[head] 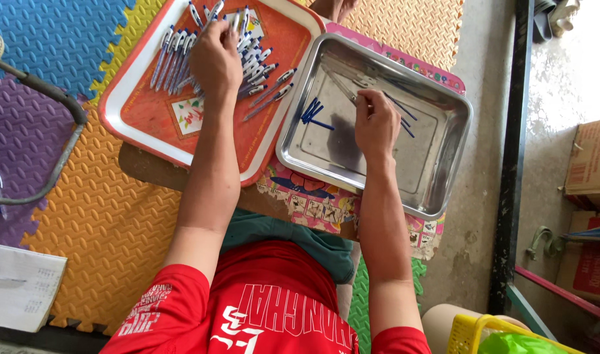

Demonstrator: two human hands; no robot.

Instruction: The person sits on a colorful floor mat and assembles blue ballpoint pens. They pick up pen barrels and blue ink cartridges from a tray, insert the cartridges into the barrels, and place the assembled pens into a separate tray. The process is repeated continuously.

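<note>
pinching thin blue refills [392, 105] in the steel tray [437, 190], right hand [376, 121] is handling light, bendy stuff (grip mid-length); left hand [214, 59], left of that tray, is curling over slippery pens [257, 78].

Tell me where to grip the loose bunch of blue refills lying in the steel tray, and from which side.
Probably pinch the blue refills from straight above, where they cross and bunch together. They lie flat on the steel tray floor, well apart from the right hand, with open floor around them. The thin rods fan out at their ends, so the crossing gathers most.
</note>
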